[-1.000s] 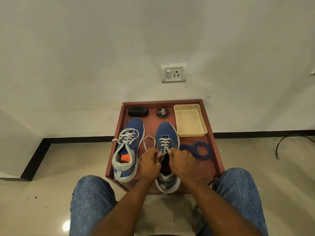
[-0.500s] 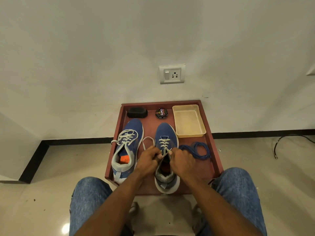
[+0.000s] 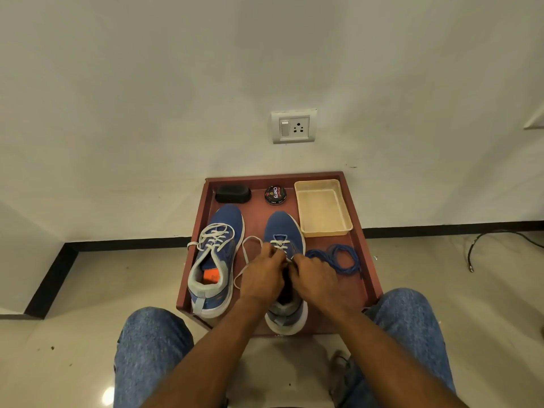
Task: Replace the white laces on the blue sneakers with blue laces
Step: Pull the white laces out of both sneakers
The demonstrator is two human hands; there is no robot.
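Two blue sneakers stand on a reddish-brown table point(image 3: 366, 278). The left sneaker point(image 3: 216, 260) is fully laced in white. Both my hands work over the tongue of the right sneaker point(image 3: 282, 231). My left hand point(image 3: 262, 273) pinches its white lace point(image 3: 250, 245), which loops out loose to the left. My right hand point(image 3: 313, 276) pinches the lace at the eyelets on the right side. Only the rows nearest the toe remain threaded. A coil of blue laces point(image 3: 338, 257) lies to the right of that shoe.
A black shoe brush point(image 3: 232, 193), a round polish tin point(image 3: 275, 195) and an empty cream plastic tray point(image 3: 322, 207) line the table's far edge by the wall. My knees in blue jeans flank the near edge. A black cable point(image 3: 482, 240) lies on the floor at right.
Both hands have moved up the right sneaker toward the toe, and more white lace has come out of the eyelets. The view has tilted slightly.
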